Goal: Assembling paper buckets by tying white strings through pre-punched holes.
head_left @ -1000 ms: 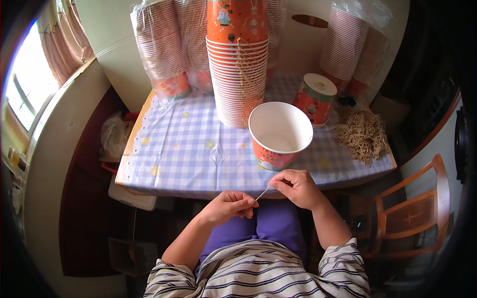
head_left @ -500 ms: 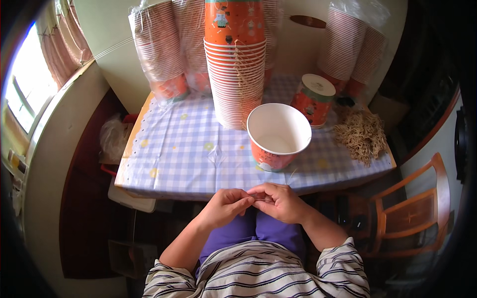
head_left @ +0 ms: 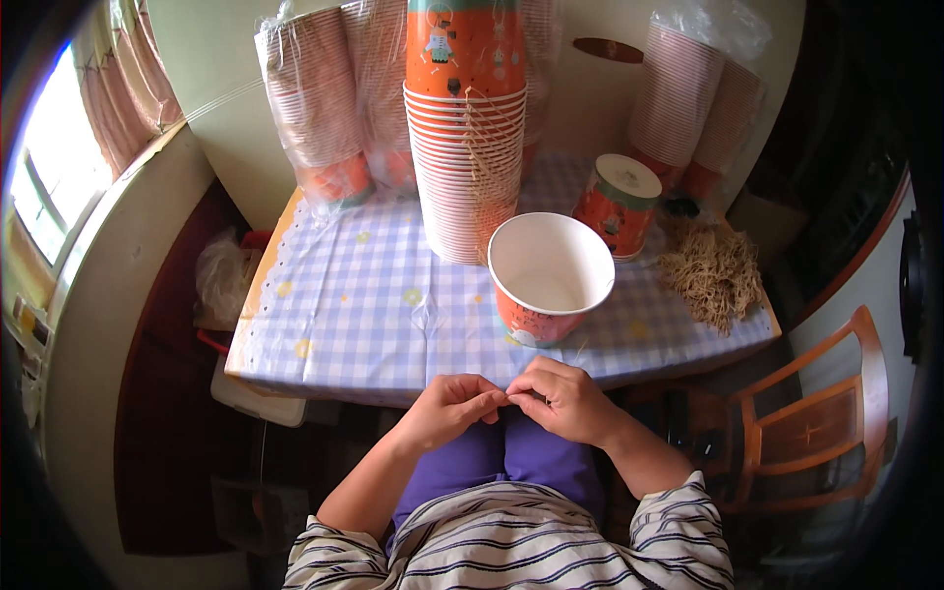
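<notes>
Over my lap, just off the table's near edge, my left hand (head_left: pixel 455 407) and my right hand (head_left: pixel 567 401) meet at the fingertips. Both are closed in a pinch, thumb against forefinger. Whatever lies between them is too small to make out. Beyond my right hand an orange paper bucket (head_left: pixel 544 326) stands upright on the table, its white inside showing. Behind it to the left rises a tall stack of nested paper buckets (head_left: pixel 442 177), with tan netted cord (head_left: pixel 489 162) hanging down its side.
An upturned orange bucket (head_left: pixel 615 218) stands at the right, beside a heap of tan cord (head_left: pixel 716 273). Plastic-wrapped bucket stacks (head_left: pixel 317 98) line the back. A checked cloth (head_left: pixel 369 315) covers the table. A wooden chair (head_left: pixel 811 423) stands at the right.
My right hand has shifted a little to the right, its fingers now pinched at the left fingertips instead of overlapping them. The table's things stay in place; the view tilts slightly.
</notes>
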